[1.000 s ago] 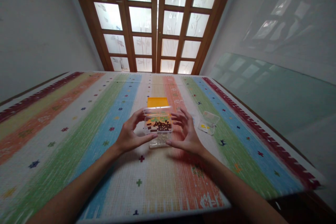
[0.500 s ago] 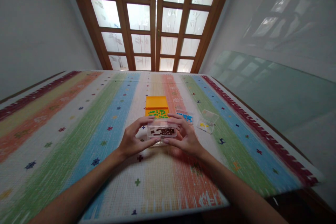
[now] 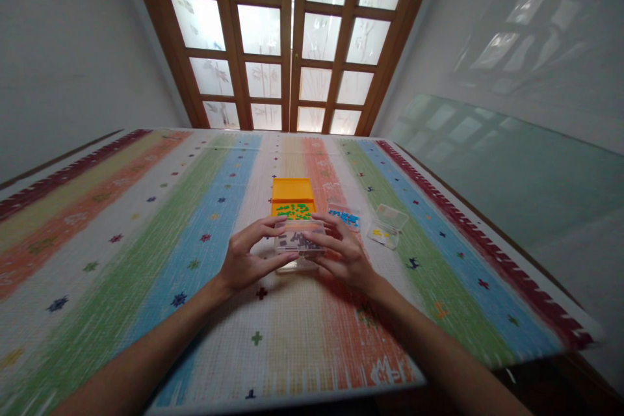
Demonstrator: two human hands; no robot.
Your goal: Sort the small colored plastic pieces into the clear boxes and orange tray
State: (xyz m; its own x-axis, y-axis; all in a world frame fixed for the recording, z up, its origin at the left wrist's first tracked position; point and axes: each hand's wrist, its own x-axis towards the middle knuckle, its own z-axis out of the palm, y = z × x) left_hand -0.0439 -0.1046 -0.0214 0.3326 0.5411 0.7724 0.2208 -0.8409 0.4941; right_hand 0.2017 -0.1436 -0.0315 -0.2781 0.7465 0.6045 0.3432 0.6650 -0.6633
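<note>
A small clear plastic box (image 3: 286, 242) with dark brown pieces inside is held between my two hands. My left hand (image 3: 247, 255) grips its left side, fingers on the top edge and thumb along the near bottom. Closed round the right side, my right hand (image 3: 347, 253) lays a finger across the front of the box. The brown pieces look hazy behind the clear plastic. Under the box, a clear container (image 3: 297, 265) is partly hidden by the hands. Just behind stands an open orange box (image 3: 291, 188) holding green pieces (image 3: 295, 209).
Right of the hands lie a clear box with blue pieces (image 3: 345, 216) and an open clear box (image 3: 390, 240) with a few yellow pieces. A striped cloth (image 3: 195, 312) covers the table. Wooden glass doors (image 3: 292, 45) stand beyond the far edge.
The brown pieces showed plainly before and now look hazy behind the plastic. My right fingers have shifted onto the front of the box. More of the clear container beneath shows.
</note>
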